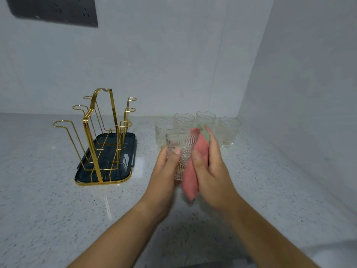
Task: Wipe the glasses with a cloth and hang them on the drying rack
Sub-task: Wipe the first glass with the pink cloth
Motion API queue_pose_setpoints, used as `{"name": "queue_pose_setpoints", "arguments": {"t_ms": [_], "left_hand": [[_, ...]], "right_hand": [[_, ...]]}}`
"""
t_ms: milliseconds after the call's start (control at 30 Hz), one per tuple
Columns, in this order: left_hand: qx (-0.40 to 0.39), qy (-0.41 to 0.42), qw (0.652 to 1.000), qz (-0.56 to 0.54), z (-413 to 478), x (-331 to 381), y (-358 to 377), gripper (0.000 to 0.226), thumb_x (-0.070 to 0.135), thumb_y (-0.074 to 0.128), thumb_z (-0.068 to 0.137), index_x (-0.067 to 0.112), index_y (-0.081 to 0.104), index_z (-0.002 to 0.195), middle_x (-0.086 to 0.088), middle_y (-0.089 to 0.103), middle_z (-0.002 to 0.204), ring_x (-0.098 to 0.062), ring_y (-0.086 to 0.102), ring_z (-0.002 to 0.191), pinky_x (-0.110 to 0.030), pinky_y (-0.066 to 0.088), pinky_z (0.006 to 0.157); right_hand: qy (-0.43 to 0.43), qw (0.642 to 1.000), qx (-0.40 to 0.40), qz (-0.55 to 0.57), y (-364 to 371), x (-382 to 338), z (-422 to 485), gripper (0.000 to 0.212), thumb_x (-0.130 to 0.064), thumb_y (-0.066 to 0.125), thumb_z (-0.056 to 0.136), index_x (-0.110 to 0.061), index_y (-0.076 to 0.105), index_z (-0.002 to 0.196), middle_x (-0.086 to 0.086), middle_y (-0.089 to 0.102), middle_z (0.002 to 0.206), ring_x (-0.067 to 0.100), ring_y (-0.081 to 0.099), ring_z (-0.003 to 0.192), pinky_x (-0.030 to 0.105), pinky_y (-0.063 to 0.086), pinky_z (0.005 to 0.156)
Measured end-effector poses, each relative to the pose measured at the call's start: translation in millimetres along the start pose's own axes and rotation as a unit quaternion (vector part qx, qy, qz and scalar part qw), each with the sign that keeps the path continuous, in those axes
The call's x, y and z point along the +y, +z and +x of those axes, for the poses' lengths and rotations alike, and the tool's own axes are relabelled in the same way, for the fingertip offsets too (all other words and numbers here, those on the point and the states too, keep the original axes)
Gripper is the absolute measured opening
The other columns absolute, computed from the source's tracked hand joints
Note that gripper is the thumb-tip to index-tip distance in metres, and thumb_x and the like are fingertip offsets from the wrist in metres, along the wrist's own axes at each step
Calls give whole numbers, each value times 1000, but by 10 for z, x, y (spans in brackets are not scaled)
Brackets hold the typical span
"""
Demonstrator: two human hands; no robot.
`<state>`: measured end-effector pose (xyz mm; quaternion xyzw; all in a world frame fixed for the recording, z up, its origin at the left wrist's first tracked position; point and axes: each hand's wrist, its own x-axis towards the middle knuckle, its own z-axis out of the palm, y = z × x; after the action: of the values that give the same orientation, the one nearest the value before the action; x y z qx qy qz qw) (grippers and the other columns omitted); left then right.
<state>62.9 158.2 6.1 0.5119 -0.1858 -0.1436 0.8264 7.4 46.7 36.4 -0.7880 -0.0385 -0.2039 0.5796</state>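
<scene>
One embossed clear glass tumbler (pixel 181 149) is held above the speckled grey desk (pixel 58 209), the left hand (pixel 164 171) curled round it. The right hand (pixel 210 167), fingers nearly straight, pinches one pink cloth (pixel 191 176) against its side. At least four more clear glasses (pixel 184 120) stand just behind. One gold wire drying rack (pixel 100 136) with six loops stands to the left.

No writing can be read.

The dark panel (pixel 52 10) on the wall carries a few small pale marks, possibly symbols, but they are too blurred to make out. The glass (pixel 183 145) held in front bears only a pressed ornamental pattern, not letters or numbers. The cloth (pixel 201 151), the drying rack (pixel 92 151) and its tray (pixel 128 139) show no label or brand.
</scene>
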Motion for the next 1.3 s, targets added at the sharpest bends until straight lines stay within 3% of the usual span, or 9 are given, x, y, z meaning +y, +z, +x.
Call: {"name": "queue_pose_setpoints", "arguments": {"t_ms": [133,300,433,633,833,1000,1100,1200,1300], "left_hand": [[7,-44,999,-10,-73,-71,-157,60,57,47,98,16,58,141,-16,70,133,-34,67,125,-60,45,113],[11,-58,998,-24,-195,-102,-208,56,48,46,99,12,62,139,-18,69,134,-34,64,128,-58,40,117],[-5,-68,997,-46,-239,-31,-197,57,57,38,105,18,59,142,-5,69,139,-19,64,131,-45,43,115],[30,-62,998,-8,-260,-41,-237,73,71,60,85,16,52,133,-12,70,130,-25,72,117,-47,55,101],[-22,-92,994,-48,-245,-41,-176,60,59,46,100,21,54,145,-10,67,141,-28,63,131,-53,47,112],[-4,-119,983,-138,-235,21,-274,72,70,46,96,19,58,146,-12,63,146,-26,61,134,-48,42,117],[0,-129,982,-138,-241,11,-289,94,81,67,77,20,55,147,-10,62,147,-27,62,132,-51,46,114],[3,-108,988,-114,-212,-22,-276,97,78,73,75,24,48,151,-8,56,153,-27,58,137,-53,44,115],[-27,-91,990,-108,-206,-4,-241,71,62,57,97,17,49,152,-12,58,151,-28,56,140,-53,38,120]], "right_hand": [[14,999,-41,-27,127,22,-245,67,-41,39,103,-38,8,162,-29,14,167,-14,16,150,22,17,127],[50,999,6,16,276,-68,-227,59,-51,34,98,-51,16,154,-28,22,165,-19,22,146,10,19,121],[48,998,17,-31,337,-39,-117,64,-55,28,100,-43,15,161,-25,23,166,-12,23,149,24,19,127],[22,985,-46,-166,413,109,-562,73,-50,24,100,-30,-9,162,-28,-10,167,-20,-7,148,1,0,117],[99,992,61,-41,246,-136,73,69,-66,23,102,-27,33,158,-6,59,140,11,48,137,36,29,125],[30,993,1,-116,477,-99,-232,64,-56,19,103,-38,4,162,-42,2,156,-24,1,143,1,5,113],[5,985,-17,-169,467,26,-430,70,-60,20,99,-39,-4,161,-53,-8,145,-20,-1,145,18,6,121],[30,989,-9,-147,350,-55,-288,71,-61,19,97,-36,5,162,-39,10,158,-22,9,143,23,10,126],[47,996,25,-76,308,-196,-89,72,-59,23,97,-24,27,160,-4,44,158,3,39,145,26,27,124]]}}
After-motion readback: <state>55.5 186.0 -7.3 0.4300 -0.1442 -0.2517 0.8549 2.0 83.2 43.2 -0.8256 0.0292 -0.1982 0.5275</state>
